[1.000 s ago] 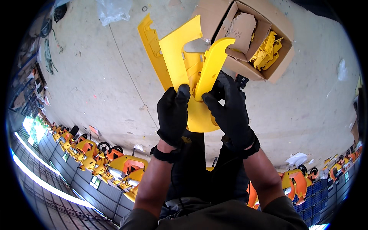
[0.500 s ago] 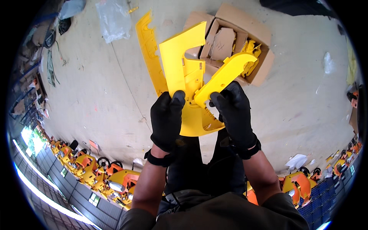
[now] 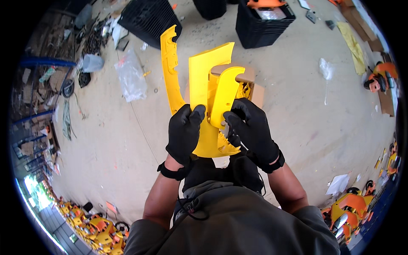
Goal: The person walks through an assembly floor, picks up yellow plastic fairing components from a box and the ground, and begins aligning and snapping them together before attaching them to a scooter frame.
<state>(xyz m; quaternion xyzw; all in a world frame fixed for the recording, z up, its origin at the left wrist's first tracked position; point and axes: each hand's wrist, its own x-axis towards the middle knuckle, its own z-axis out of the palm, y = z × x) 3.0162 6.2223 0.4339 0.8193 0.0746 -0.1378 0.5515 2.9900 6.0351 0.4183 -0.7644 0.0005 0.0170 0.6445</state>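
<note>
Three yellow moulded plastic panels are up in front of me. My black-gloved left hand [image 3: 184,132] is closed on the lower left edge of a broad cut-out panel [image 3: 198,80], thumb on its face. A long narrow panel [image 3: 170,74] with a notched edge sticks up from the same hand, to the left. My right hand [image 3: 250,127], gloved too, pinches the lower end of a smaller panel with a hooked tip [image 3: 226,93]. This hooked panel stands nearly upright and overlaps the broad panel's right side; whether they are joined I cannot tell.
Behind the panels an open cardboard box [image 3: 257,94] with yellow parts is partly hidden. Black crates [image 3: 148,19] and a black bin holding orange parts [image 3: 263,27] stand farther off. A clear plastic bag [image 3: 131,76] lies on the floor. Yellow-orange vehicles [image 3: 350,208] line the near right.
The hooked panel has turned from slanting right to nearly upright, closer to the broad panel. My right hand has moved slightly left. The view has tilted up, bringing black crates into sight.
</note>
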